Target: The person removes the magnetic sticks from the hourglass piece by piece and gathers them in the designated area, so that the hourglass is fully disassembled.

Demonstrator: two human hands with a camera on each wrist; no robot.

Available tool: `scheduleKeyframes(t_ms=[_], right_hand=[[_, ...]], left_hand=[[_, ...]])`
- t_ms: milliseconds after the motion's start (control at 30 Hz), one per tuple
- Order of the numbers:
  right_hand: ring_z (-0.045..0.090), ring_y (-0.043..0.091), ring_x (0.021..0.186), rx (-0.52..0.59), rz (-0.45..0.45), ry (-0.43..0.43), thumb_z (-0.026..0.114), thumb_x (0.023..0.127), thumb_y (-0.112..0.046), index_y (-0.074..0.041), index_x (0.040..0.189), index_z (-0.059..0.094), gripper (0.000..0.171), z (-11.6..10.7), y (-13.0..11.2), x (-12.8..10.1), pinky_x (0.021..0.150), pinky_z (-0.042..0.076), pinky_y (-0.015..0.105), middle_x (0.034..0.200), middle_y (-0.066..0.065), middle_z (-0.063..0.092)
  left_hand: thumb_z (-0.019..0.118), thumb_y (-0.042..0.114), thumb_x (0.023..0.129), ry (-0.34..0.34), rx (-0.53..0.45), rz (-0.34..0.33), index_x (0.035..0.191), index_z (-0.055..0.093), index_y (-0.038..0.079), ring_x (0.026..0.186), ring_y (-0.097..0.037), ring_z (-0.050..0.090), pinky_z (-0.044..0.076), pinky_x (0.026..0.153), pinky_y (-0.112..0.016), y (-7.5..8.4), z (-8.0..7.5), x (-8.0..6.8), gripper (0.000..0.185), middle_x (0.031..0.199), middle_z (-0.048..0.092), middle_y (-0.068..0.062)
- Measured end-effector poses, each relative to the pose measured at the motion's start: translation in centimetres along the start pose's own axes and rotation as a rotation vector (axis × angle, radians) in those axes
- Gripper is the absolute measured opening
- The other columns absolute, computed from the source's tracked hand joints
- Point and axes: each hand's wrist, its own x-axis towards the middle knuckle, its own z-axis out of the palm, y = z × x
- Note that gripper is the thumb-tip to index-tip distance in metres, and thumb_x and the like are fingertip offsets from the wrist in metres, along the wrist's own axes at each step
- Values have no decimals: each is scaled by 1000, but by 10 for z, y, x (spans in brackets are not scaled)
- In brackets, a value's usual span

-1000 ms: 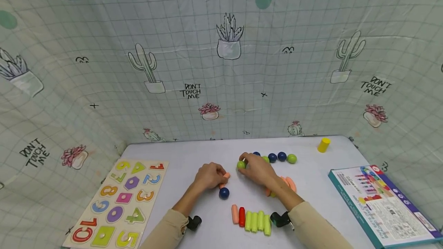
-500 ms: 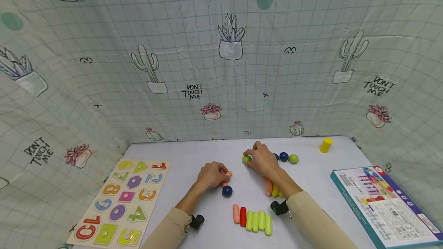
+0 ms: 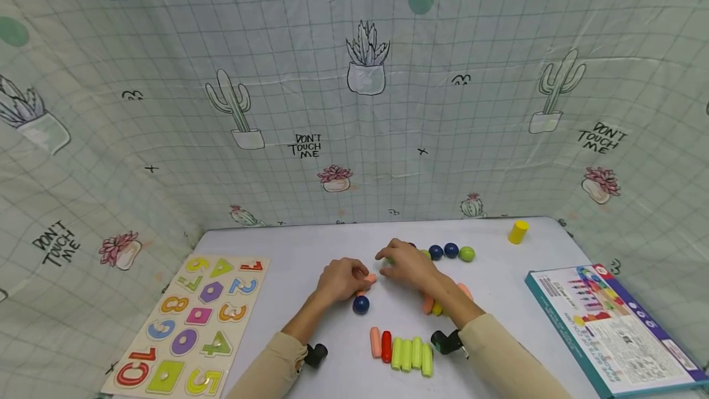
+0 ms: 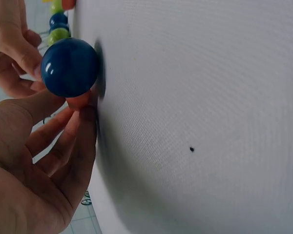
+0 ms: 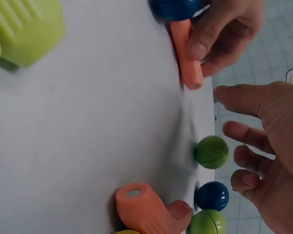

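The table carried a number puzzle by its left edge and a boxed set by its right. Near the table's middle, the left hand pinched an orange peg, its long axis pointing right and toward the far edge, with a blue ball just beside it. The right hand hovered with fingers spread, holding nothing; half a second earlier it had pinched the green ball, which now lay on the table beneath its fingers.
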Motion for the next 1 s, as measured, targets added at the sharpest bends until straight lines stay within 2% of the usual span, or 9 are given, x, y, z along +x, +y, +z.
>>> scheduleKeyframes(t_ms=[167,400,533,633,767,1000], right_hand=[[64,15,97,17,-50,-77,79,89,-27,-15,118,74,32,7,-6,-3,85,54,37,107,-1,68],[60,8,79,-14,-98,-50,78,89,-30,-17,111,76,26,15,-6,-6,69,51,30,90,-5,68],[55,5,71,-40,-74,-35,77,90,-31,-19,100,77,15,16,-4,-7,61,48,27,84,-9,65],[54,5,68,-37,-32,-31,76,90,-36,-20,93,76,17,15,-3,-9,59,47,27,83,-10,65],[53,4,65,-22,-21,-30,79,88,-39,-19,90,76,20,13,-3,-12,56,46,25,84,-10,67],[51,5,68,-12,-97,-65,78,89,-35,-21,104,77,21,16,-8,-12,59,45,26,87,-9,66]], left_hand=[[83,26,83,-4,-39,49,99,76,12,70,-8,57,45,64,-27,-3,1,2,22,81,69,5],[81,26,84,-13,-81,93,102,76,10,76,-10,60,48,69,-29,-5,-1,1,25,86,72,3],[79,37,87,-36,-86,84,107,75,12,77,-11,60,47,68,-31,-8,-6,-4,32,89,72,3],[79,44,85,-72,-62,73,110,75,16,78,-10,60,47,67,-31,-13,-10,-8,38,93,72,4],[84,38,82,-117,-35,99,111,74,16,81,-11,61,48,69,-30,-17,-14,-11,38,98,72,1],[85,22,83,-142,-71,156,110,74,11,78,-10,61,48,67,-26,-15,-12,-14,31,99,71,-1]])
